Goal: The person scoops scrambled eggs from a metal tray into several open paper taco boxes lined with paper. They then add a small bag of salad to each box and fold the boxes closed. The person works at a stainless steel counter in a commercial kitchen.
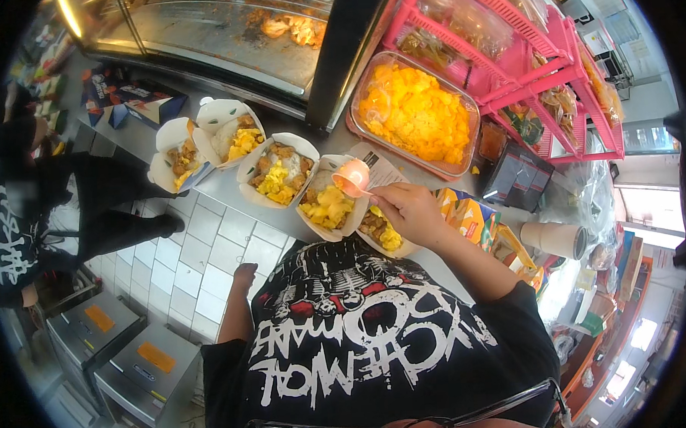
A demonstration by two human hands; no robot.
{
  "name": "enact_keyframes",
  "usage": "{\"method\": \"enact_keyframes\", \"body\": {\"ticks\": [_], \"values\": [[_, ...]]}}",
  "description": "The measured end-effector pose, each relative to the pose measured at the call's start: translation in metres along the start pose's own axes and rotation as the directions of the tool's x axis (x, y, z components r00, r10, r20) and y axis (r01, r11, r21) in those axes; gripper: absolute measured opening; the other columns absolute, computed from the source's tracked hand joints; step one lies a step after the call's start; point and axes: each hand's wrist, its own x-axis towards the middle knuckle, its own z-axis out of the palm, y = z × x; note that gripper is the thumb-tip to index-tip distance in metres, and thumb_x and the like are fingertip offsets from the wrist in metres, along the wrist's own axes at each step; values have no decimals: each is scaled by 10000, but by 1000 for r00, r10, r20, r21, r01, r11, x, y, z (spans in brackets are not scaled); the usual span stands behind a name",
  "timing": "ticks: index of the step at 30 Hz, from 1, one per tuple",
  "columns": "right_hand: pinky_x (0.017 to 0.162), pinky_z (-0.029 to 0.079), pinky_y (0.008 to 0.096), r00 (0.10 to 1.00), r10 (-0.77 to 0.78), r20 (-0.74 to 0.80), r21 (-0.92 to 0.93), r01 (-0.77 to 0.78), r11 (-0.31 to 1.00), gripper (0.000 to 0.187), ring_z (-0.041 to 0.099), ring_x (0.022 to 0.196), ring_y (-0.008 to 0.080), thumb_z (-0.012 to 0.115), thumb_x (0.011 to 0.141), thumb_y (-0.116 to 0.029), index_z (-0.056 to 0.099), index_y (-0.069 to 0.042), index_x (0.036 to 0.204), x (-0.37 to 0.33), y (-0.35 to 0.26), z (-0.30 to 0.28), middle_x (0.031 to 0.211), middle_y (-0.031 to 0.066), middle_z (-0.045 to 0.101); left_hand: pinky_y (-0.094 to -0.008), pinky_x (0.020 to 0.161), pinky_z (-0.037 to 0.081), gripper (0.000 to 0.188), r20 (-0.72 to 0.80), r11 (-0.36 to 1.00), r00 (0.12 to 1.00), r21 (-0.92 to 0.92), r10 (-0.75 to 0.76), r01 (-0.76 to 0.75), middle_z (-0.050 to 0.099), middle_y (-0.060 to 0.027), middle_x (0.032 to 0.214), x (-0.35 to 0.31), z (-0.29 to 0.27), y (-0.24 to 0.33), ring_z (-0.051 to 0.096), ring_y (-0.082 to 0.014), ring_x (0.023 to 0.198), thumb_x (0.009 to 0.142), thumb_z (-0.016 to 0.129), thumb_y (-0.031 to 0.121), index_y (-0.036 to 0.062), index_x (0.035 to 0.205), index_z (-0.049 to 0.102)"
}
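Clock hours are read from the scoop, with 12 at the top of the view. The right hand (pixel 410 215) has its grip closed, thumb and fingers pinched on the handle of the pink scoop (pixel 352 178). The scoop's bowl hangs at the upper right edge of the near box (pixel 325 232); whether they touch cannot be told. The near box, toward 7 o'clock, stands open with yellow egg inside.

The left hand (pixel 244 277) is toward 8 o'clock, low beside the black shirt (pixel 433 348), seen against the tiled floor (pixel 207 258). Its fingers look curled, but I cannot tell how far its grip is open or whether it has hold of anything.

On the steel table (pixel 226 192), a box with egg, rice and brown pieces (pixel 270 203) sits toward 9 o'clock, just beside the near box. Farther out are the lidded box (pixel 220 112) toward 10 and the end box (pixel 160 176) toward 9, both open and filled. The fifth box (pixel 394 252), at 5 o'clock, is partly behind the right hand.

Between 1 and 2 o'clock lies the tray (pixel 392 155), heaped with egg (pixel 415 107). The pink rack (pixel 578 154) is at 2, the screen (pixel 519 177) at 3, the cup (pixel 551 238) near 4. At 9, well apart, stands another person (pixel 29 205).
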Motion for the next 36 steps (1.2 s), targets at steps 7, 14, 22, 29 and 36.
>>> {"method": "enact_keyframes", "body": {"ticks": [7, 14, 22, 29, 36], "values": [[475, 352, 216, 803, 453, 387, 824, -521, 220, 191, 450, 518, 70, 608, 942, -206, 642, -18, 946, 6, 12, -14, 637, -21, 511, -343, 492, 418, 283, -99, 948, 944, -80, -316, 309, 554, -43, 678, -2, -9, -15, 511, -157, 589, 856, 622, 336, 53, 872, 624], [453, 268, 183, 801, 358, 480, 844, -533, 61, 149, 351, 488, 32, 597, 946, -164, 628, -30, 1002, 39, -16, -27, 621, -58, 426, -385, 611, 431, 328, 29, 977, 998, 208, -56, 49, 598, -46, 864, 35, 11, -85, 539, -186, 718, 855, 626, 380, 94, 1015, 610], [616, 482, 282, 914, -392, -104, 52, 398, 916, 223, 588, 672, 185, 602, 895, -81, 669, -32, 1102, 154, -118, 73, 810, 48, 645, -345, 469, 414, 373, 13, 994, 1000, 108, -12, 11, 578, -67, 667, 34, 46, -88, 484, -187, 511, 873, 613, 393, 21, 868, 641], [590, 493, 326, 775, -631, -27, -337, 588, 736, 246, 603, 671, 191, 643, 843, -125, 670, -88, 1085, 198, -137, 135, 761, 57, 598, -412, 772, 495, 202, -753, 975, 647, -210, -119, -66, 658, -195, 895, -7, -6, 18, 640, -337, 846, 908, 561, 162, -19, 908, 652], [682, 490, 345, 999, 37, 38, 336, -47, 941, 176, 639, 798, 268, 642, 887, -159, 673, -39, 1012, 98, -102, 12, 856, 127, 659, -353, 883, 447, 278, -890, 798, 432, -152, 147, -584, 586, -176, 1083, 45, -75, 92, 551, -272, 998, 986, 534, 205, -45, 1097, 582]]}}
